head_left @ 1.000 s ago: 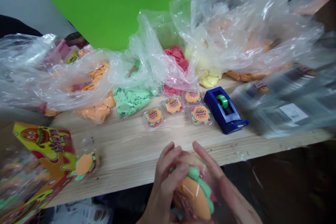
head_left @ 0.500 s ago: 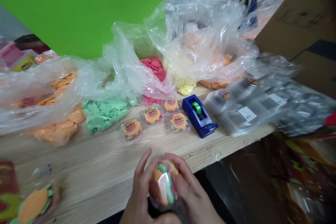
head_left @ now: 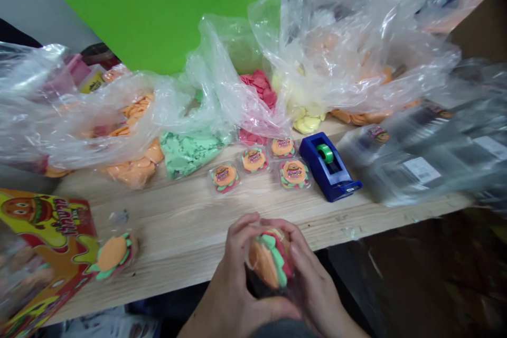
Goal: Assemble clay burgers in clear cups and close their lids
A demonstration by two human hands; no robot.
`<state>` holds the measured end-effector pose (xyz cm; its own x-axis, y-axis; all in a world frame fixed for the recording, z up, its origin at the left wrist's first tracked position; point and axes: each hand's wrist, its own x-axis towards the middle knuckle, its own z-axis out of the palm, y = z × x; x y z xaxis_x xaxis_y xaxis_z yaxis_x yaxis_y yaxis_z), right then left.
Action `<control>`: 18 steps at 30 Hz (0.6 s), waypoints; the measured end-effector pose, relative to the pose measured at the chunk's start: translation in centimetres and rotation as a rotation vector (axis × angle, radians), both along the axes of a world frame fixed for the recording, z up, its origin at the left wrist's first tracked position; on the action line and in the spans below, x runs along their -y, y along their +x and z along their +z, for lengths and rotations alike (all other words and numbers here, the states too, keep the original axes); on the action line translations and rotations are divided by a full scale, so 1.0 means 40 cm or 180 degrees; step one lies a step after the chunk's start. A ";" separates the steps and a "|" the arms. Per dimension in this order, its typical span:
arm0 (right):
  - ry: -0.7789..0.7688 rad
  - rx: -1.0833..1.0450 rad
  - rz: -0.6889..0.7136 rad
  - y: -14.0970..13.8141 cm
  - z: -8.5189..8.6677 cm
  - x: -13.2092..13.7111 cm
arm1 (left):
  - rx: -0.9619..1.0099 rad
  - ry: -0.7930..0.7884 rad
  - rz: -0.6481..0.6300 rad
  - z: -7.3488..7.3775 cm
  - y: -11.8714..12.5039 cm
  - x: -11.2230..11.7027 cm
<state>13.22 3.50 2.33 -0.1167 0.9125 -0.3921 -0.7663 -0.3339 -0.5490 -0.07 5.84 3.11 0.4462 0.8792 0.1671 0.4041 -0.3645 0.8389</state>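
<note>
Between my two hands, just over the table's front edge, is a toy burger in a clear plastic case (head_left: 269, 259), turned on its side so its orange bun, green and red layers show. My left hand (head_left: 240, 274) wraps round its left side, thumb underneath. My right hand (head_left: 307, 264) closes on its right side. Beyond them on the table lie several packed burgers with printed labels, one of them a packed burger (head_left: 294, 173) beside a blue tape dispenser (head_left: 330, 169) with green tape. At left sits another burger (head_left: 113, 254) without a visible label.
A printed display box (head_left: 67, 232) stands at the left front. Along the back are plastic bags of green pieces (head_left: 190, 153), red pieces (head_left: 259, 90) and yellow pieces (head_left: 309, 121). Stacked clear cases (head_left: 420, 163) lie at right. A green panel (head_left: 158, 10) rises behind.
My view has swung left, bringing more of the display box into sight. The burger case has been turned in my hands, and my left fingers have closed further round it.
</note>
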 end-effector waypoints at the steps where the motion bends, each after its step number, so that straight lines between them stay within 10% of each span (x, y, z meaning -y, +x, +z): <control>1: 0.0007 0.0057 -0.0047 0.001 -0.010 -0.006 | 0.0111 -0.0046 0.0027 -0.001 -0.004 -0.001; 11: 0.0435 0.2496 0.0269 0.046 -0.119 -0.071 | 0.0950 -0.1812 0.0271 -0.065 -0.172 -0.155; 18: 0.1061 0.3350 0.0224 0.052 -0.058 -0.060 | -0.0217 -0.0303 0.0936 -0.093 -0.132 -0.099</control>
<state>15.30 5.90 0.01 0.0751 0.9953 -0.0617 0.1512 -0.0725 -0.9858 -5.33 9.81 -0.60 0.1779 0.9824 0.0563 0.5369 -0.1449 0.8311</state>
